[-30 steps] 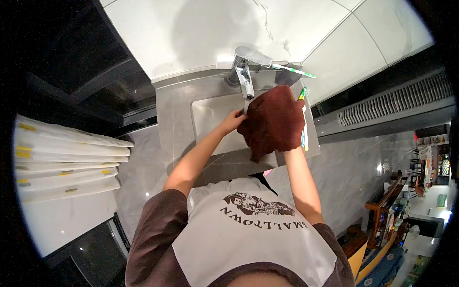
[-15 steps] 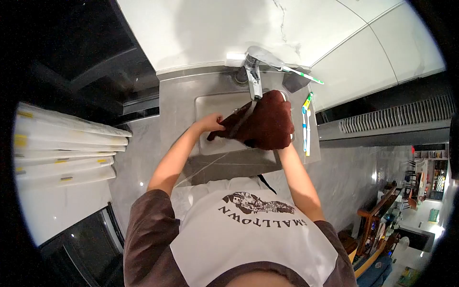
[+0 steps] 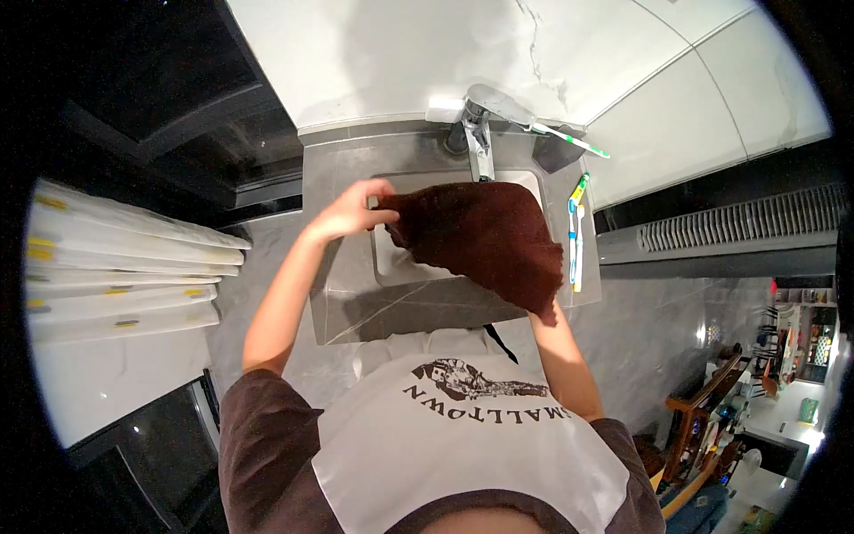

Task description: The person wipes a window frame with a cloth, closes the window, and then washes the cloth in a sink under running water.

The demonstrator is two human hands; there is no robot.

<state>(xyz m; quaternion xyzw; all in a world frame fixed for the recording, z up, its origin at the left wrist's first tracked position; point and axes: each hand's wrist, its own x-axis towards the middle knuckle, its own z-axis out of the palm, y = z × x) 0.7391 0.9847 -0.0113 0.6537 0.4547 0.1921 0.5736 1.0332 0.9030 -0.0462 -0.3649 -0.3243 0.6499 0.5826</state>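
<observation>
Nearest lies the shirt front (image 3: 471, 427); beyond it, the right forearm (image 3: 569, 365) reaches under the dark red cloth (image 3: 485, 227), which hides the right hand's fingers, so their state cannot be told. The left hand (image 3: 351, 212) pinches the cloth's left corner between thumb and fingers. The cloth is spread above the sink (image 3: 400, 267), covering much of its basin. On the right of the grey table (image 3: 382, 311) lie slender brushes (image 3: 576, 236). Just past the cloth's far edge stands the faucet (image 3: 479, 133), close in the way; beside it, a green-and-white toothbrush (image 3: 574, 141) crosses a dark cup (image 3: 556, 153), before the pale wall (image 3: 605, 53).
</observation>
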